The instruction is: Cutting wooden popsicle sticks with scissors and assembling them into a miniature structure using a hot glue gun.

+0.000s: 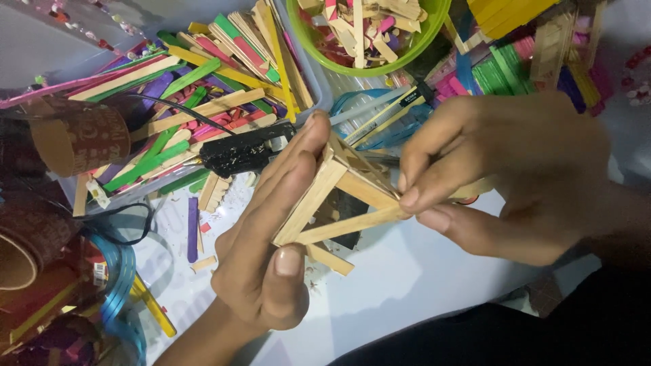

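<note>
Head view, looking down: both hands meet over a white tabletop [420, 271] around a small frame of plain wooden craft sticks [339, 196], glued into an angular, open shape. The left hand [271, 244] cradles the frame from below and from the side; its fingers run up along the frame's left edge with the fingertips [313, 129] resting against the top corner, and the thumb [288, 271] lies under the lower sticks. The frame thus sits against the palm side of that hand, tilted, with a loose stick end poking out beneath it. The right hand [502, 176] comes in from the right and pinches the frame's right-hand corner, where two sticks meet, between thumb and forefinger; the other fingers are curled back. Frame and both hands are touching, with the frame between them.

Behind the left hand lies a black glue gun [247, 150], its cord trailing to the left. Beyond it a clear tray [319, 81] holds a heap of coloured craft sticks [203, 88] in green, yellow, pink and purple. A green bowl [434, 27] of short plain wood pieces stands at the top, and more stacked coloured sticks [515, 61] lie to the upper right. Rolls of ribbon [119, 285] and a brown patterned tape roll [81, 139] crowd the left edge. A few stray sticks lie on the table beside the left wrist.
</note>
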